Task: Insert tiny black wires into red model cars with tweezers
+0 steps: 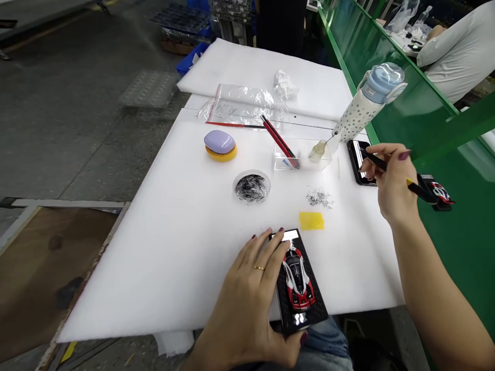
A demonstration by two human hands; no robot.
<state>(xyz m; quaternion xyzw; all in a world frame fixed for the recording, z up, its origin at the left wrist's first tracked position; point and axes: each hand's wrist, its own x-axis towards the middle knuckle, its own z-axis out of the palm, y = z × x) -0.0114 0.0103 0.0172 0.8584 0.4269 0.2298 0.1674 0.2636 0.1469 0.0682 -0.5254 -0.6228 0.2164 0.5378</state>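
Observation:
A model car (pixel 297 281) in red, white and black sits on a black textured base (pixel 317 304) at the table's front edge. My left hand (pixel 251 293) grips that base, fingers along its left side and thumb at the near end. On the right, my right hand (pixel 396 180) is closed around slim black tweezers (pixel 377 161) with a yellow part. Their tip points left, over a phone (pixel 359 162) lying on the table. Several short black strands (pixel 320 198) lie loose near a yellow patch (pixel 311 220). More black strands (pixel 252 187) fill a round clear dish (pixel 267 193).
A clear box (pixel 286 164) holds a red-and-black tool (pixel 280 141) and a small needle-tipped bottle (pixel 317 150). A spotted water bottle (pixel 358 113), a lilac-and-yellow case (pixel 219 144) and plastic bags (pixel 247 105) stand or lie behind. Another model car (pixel 441 192) is far right, beside the green partition (pixel 444 247).

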